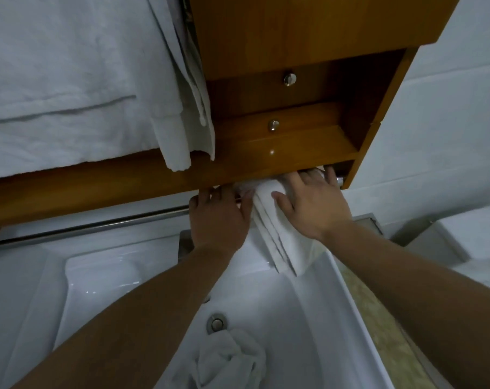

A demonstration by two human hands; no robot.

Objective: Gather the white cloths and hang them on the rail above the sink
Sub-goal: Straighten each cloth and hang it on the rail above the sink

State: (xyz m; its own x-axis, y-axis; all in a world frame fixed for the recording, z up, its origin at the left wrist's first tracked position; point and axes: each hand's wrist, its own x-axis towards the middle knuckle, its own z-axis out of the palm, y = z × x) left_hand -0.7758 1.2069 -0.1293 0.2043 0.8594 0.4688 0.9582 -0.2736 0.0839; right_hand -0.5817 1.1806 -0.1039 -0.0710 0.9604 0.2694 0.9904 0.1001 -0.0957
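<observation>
Folded white cloth (280,237) hangs over rail (97,227), just under wooden cabinet (294,153), above sink (308,318).
Right hand (314,206) lies flat on top of cloth. Fingers (308,178) straight and spread, thumb on cloth front. Cloth sits under palm, rest hangs down below wrist.
Left hand (218,217) on rail, just left of cloth, thumb touching cloth edge. Fingertips tucked under wood; cannot tell if they grip rail.
Crumpled white cloth (229,357) lies in sink, near drain (217,322).
Big white towels (55,80) hang up left.
</observation>
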